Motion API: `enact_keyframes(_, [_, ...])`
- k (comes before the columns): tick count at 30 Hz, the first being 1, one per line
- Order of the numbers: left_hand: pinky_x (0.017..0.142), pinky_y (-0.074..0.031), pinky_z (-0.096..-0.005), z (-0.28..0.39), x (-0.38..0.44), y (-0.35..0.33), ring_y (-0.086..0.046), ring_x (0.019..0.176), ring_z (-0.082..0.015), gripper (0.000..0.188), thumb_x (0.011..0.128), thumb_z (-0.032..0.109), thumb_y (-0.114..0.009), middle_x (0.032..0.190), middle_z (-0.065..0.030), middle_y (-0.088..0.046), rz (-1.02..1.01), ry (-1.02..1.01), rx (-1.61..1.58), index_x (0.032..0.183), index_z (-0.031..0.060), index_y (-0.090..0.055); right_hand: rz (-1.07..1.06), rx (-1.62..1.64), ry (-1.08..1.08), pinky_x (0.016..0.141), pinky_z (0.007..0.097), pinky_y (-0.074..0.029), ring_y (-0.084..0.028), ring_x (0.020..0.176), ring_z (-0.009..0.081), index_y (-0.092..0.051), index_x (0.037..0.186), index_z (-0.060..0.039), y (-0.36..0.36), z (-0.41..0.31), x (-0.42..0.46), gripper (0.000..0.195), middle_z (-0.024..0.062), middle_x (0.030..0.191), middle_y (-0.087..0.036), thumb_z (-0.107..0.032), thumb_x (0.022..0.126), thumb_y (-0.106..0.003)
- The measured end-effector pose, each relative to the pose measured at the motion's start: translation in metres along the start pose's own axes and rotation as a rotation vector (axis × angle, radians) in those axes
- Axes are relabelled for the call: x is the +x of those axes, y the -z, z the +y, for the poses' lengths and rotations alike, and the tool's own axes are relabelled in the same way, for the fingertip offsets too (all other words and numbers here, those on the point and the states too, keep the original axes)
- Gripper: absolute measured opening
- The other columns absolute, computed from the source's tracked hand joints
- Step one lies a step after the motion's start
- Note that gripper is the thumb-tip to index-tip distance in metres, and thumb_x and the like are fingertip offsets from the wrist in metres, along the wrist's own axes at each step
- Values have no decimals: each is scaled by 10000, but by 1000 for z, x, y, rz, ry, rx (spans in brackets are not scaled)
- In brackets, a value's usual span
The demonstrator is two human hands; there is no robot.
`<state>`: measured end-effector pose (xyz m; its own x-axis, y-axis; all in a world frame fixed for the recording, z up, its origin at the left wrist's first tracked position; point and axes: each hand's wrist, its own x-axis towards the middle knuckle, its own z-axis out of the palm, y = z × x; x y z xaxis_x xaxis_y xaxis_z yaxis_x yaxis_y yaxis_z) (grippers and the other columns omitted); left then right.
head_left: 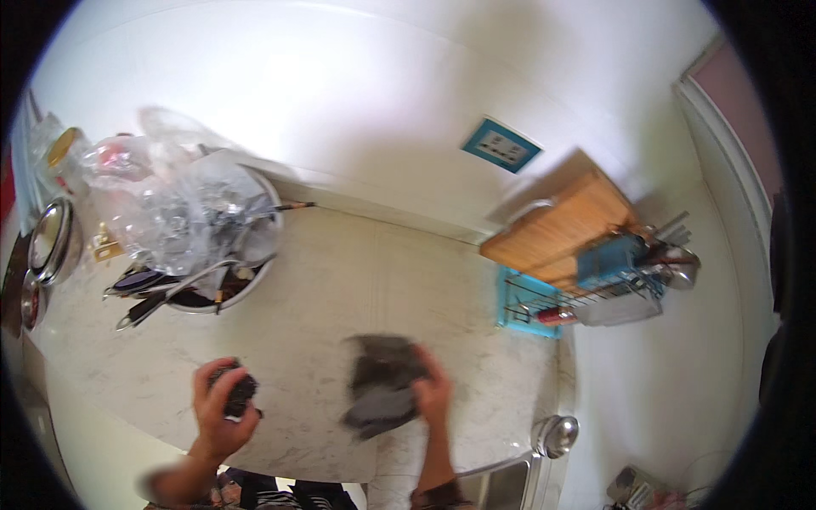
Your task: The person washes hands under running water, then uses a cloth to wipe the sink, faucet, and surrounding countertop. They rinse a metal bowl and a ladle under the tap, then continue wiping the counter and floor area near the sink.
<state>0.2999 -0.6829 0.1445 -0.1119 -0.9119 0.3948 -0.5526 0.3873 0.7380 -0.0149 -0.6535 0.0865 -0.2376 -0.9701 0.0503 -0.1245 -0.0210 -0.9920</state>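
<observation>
My left hand (213,414) grips a black, rough-textured wad (239,390) that looks like a scouring pad, held over the front left of the marble-patterned countertop (319,395). To its right, my right hand (435,392) holds a dark grey cloth (386,386) by its right side. Motion blurs the cloth, and I cannot tell whether it touches the counter. A gap of bare countertop separates the two hands.
At back left, a white-rimmed basin (278,210) holds plastic bags and pans with handles sticking out. Metal bowls (52,242) stand far left. A wooden cutting board (561,223) and wire rack (516,309) stand right, near a steel sink (503,481) and metal container (561,435).
</observation>
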Motion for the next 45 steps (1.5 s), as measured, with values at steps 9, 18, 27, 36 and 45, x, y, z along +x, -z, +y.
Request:
enact_keyframes(9, [784,-435,-361,-32,-26,7,-512,923,-310,463,566,17,-608,1042,-162,-504,-79,188,-37,1025,49,-558,263,-712,25,939,386,-297,-454,1044,301,-487,1206,-23,-46,86,35,611,157,1175,-523,-26,595,-499])
enact_keyframes(18, [843,-420,-358,16,10,-24,-507,986,-322,505,598,43,-654,1070,-182,-501,-180,-14,-204,1082,13,-511,-421,-219,236,939,347,-349,-452,1104,270,-472,1242,-111,-206,71,-3,538,101,1224,-489,-118,721,-606])
enact_keyframes(27, [954,-317,-454,19,-4,-81,-358,1177,-379,763,587,312,-779,1278,-216,-340,-595,-256,-232,1238,110,-436,-140,223,-401,927,318,-376,-485,1069,180,-324,1311,-38,-72,-23,-34,546,148,1204,-496,-54,804,-528])
enact_keyframes(36, [961,-204,-601,-51,-9,-68,-213,1255,-439,635,620,292,-703,1350,-208,-257,-492,99,397,1193,114,-495,190,-694,-20,941,398,-358,-401,1145,385,-472,1123,-5,-15,38,-22,415,247,1294,-345,-100,746,-618])
enact_keyframes(45, [980,-227,-566,-63,-17,-77,-235,1260,-412,573,605,180,-642,1336,-189,-316,-384,138,284,1163,106,-529,166,-944,279,975,408,-329,-335,1195,396,-402,1205,12,-38,77,188,423,251,1295,-344,-3,789,-483])
